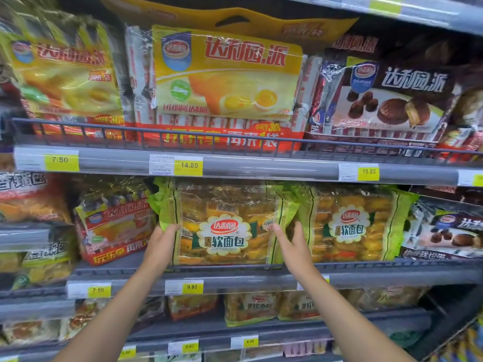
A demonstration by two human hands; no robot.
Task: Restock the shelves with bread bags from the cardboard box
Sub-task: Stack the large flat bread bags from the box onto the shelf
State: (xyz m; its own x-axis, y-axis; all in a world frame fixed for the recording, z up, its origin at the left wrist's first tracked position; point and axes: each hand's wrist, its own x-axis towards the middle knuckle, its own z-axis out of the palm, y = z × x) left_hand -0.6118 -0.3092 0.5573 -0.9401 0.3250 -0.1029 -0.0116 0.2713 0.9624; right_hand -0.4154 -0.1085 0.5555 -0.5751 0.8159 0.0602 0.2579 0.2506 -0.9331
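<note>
A green-edged clear bread bag [224,226] full of yellow buns stands upright on the middle shelf [235,273]. My left hand [160,244] grips its left edge, fingers curled around the green seam. My right hand [290,242] rests against its right edge, thumb on the front and fingers spread. A second bag of the same bread [350,226] stands just to the right, touching the first. The cardboard box is out of view.
A red-and-yellow cake pack [115,226] stands left of the held bag. The upper shelf holds yellow pie packs [224,74] and a dark chocolate pie pack [386,97]. More bread bags [251,307] lie on the lower shelf. Yellow price tags [192,287] line the shelf fronts.
</note>
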